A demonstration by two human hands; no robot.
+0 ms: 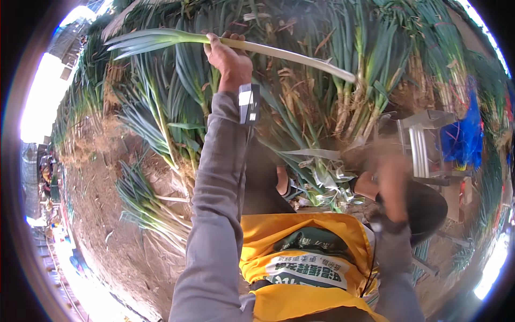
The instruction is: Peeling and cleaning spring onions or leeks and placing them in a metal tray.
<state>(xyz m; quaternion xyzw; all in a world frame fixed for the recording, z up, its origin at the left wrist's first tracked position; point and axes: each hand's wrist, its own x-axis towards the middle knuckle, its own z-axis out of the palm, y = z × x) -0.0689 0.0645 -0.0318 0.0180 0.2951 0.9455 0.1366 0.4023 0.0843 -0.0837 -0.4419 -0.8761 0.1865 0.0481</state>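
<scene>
My left hand (228, 58) reaches far forward with its fingers wrapped round a long green onion (298, 58). The onion lies nearly level, green leaves to the left and its bare white shank to the right. My right hand (394, 185) is over my right knee, smeared by motion, so its fingers and anything in them are unclear. Between my legs lies a heap of stripped leaves and pale peelings (330, 185). On the ground left of my left forearm rests a pile of cleaned green onions (161, 217) with white shanks.
Bundles of unpeeled green onions (370, 70) with brown, dry roots cover the far ground. A metal-framed stool (421, 145) stands at the right, beside blue plastic (464, 134). Bare dirt (107, 225) shows at the left. A yellow apron (306, 225) covers my lap.
</scene>
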